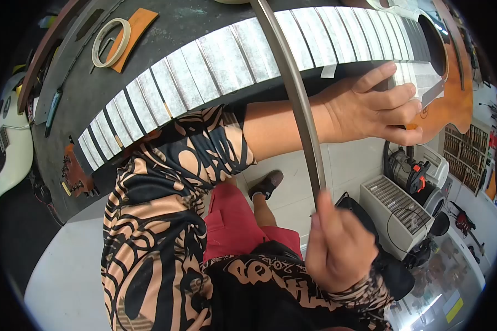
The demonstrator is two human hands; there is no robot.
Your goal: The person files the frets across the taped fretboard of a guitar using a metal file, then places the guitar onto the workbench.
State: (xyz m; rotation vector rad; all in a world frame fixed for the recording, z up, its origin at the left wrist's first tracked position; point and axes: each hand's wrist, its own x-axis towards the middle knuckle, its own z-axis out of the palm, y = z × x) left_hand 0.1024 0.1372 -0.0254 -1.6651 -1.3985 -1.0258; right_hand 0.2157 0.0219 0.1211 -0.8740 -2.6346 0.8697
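A guitar neck (226,60), its fretboard covered in strips of whitish tape between the frets, runs across the upper view. Its headstock (78,174) is at the lower left and its orange-brown body (459,83) at the right. My left hand (383,105) rests where neck and body meet, its fingers spread and slightly bent over pale tape and a grey piece (431,92) beside the soundhole. In my right hand (341,243), the near end of a long grey metal bar (295,88) is gripped; the bar crosses above my left forearm and over the fretboard.
On the dark bench (166,33) lie a tape roll (111,43), an orange strip (141,33) and a blue-green tool (54,107). A white guitar (11,143) is at the far left. Machines (411,171) and a ribbed white box (397,212) stand lower right.
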